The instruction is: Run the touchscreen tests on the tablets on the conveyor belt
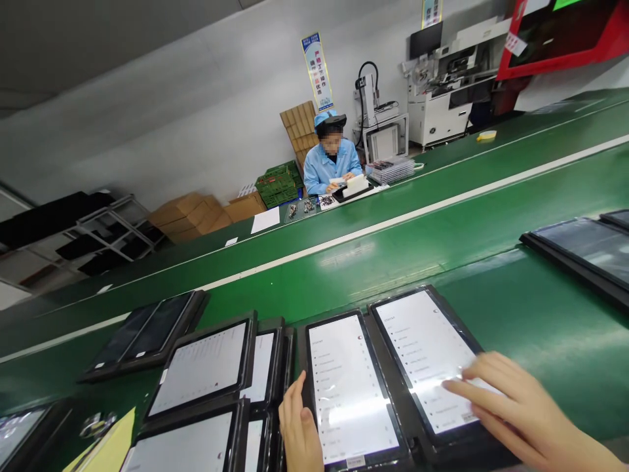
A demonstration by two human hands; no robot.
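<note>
As right hand point(511, 410) touches it, tablet point(427, 360) lies flat, long axis running away.

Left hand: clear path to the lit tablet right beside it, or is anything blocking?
Probably yes. The left hand rests at the left edge of that lit tablet, whose screen lies bare. The right hand is on the neighbouring tablet, out of the way.

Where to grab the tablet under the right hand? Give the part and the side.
Take the tablet by its long right edge, coming from the right. It lies flat on the green bench, its left edge close against the next tablet, so only the right side shows bare bench. The right hand rests fingers on its screen; the left hand is at the neighbour's left edge.
</note>
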